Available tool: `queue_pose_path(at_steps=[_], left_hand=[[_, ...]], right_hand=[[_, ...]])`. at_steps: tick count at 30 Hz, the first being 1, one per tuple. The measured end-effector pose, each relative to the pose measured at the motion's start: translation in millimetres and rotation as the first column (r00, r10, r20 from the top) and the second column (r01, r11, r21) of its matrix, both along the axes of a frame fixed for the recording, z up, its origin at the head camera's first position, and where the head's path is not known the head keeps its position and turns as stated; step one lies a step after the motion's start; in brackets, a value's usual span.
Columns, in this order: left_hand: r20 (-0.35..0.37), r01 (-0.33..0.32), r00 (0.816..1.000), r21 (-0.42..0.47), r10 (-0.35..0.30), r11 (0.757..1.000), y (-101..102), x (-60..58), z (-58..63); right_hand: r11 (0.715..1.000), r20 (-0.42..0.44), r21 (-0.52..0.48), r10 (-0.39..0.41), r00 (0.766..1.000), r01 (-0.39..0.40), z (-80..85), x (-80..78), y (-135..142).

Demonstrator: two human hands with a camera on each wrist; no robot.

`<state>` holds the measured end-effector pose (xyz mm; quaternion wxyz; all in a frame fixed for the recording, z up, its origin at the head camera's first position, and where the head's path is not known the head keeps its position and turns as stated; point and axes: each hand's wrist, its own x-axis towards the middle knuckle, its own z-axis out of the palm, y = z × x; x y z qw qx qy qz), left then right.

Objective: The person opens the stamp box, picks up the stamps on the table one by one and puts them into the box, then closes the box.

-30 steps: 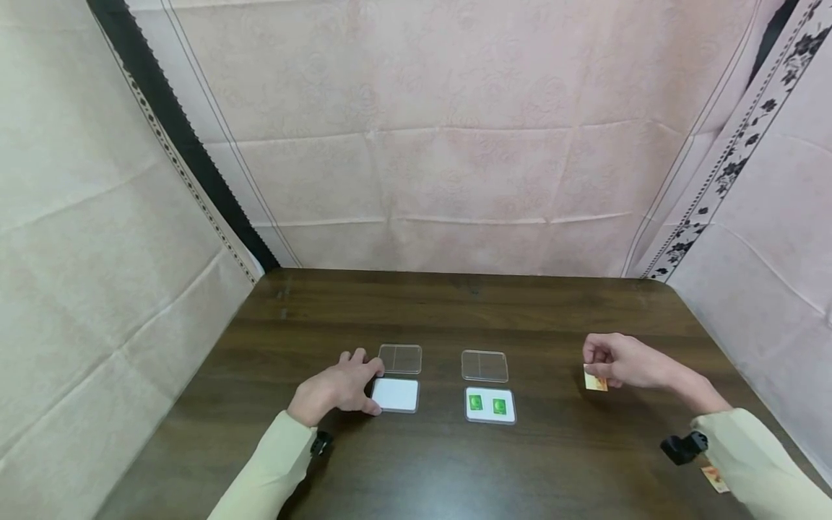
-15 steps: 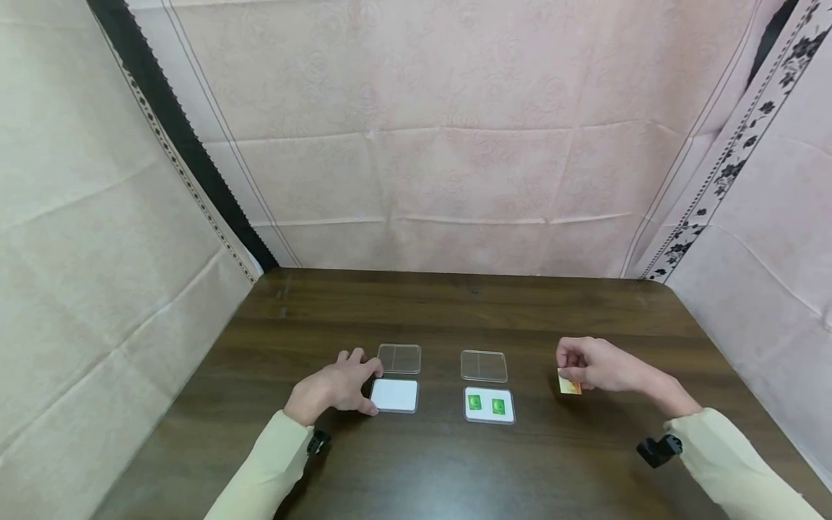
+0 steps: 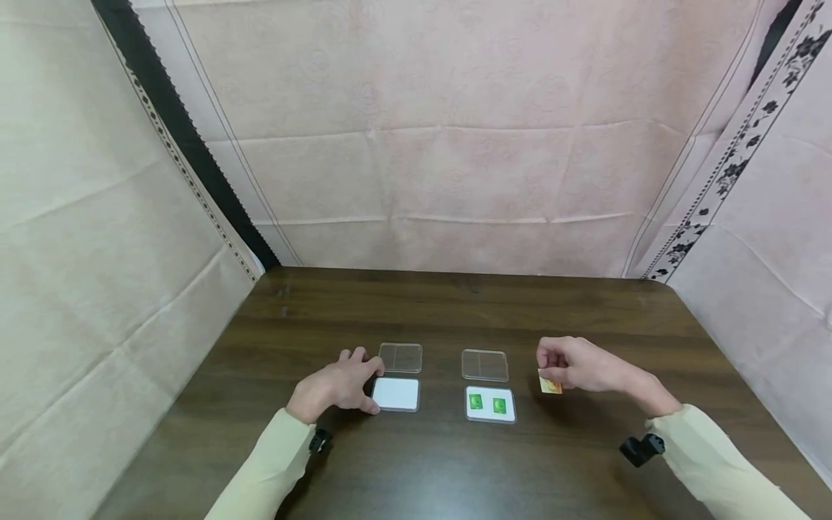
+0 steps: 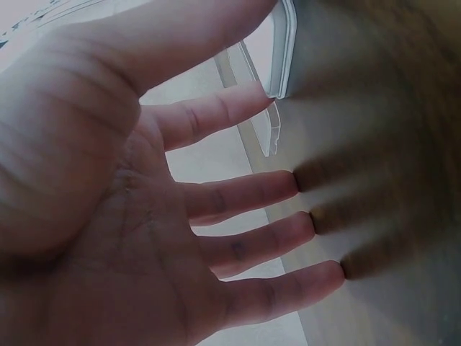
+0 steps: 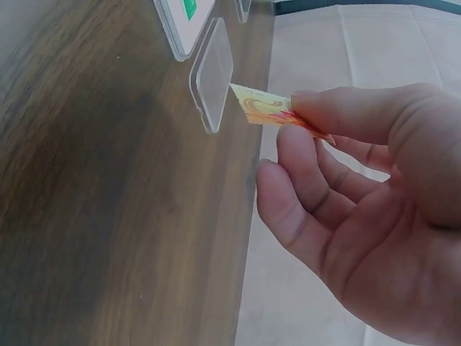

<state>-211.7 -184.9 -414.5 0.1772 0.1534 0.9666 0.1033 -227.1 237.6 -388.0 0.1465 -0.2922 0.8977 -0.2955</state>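
A small yellow-and-orange postage stamp with serrated edges is pinched between the thumb and fingers of my right hand, above the table to the right of the boxes. My left hand rests on the table with fingers spread. Its thumb and index finger touch the left side of a clear plastic box with a blank white insert. Another box lies to the right, with two green stamps on its white insert. In the left wrist view the white box's corner meets the index fingertip.
Behind each box lies a clear lid: the left lid and the right lid, both flat on the brown wooden table. Pale cloth hangs around the back and sides of the table.
My right hand has moved left across the table with the stamp, closer to the right box. The left hand and both boxes stay where they were.
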Motion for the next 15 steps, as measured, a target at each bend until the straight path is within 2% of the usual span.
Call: queue_pose_path(at_steps=[15], left_hand=[[0.001, -0.007, 1.000, -0.009, 0.007, 1.000, 2.2, -0.7, -0.5]], right_hand=[[0.999, -0.015, -0.024, 0.022, 1.000, -0.022, 6.5, -5.0, -30.5]])
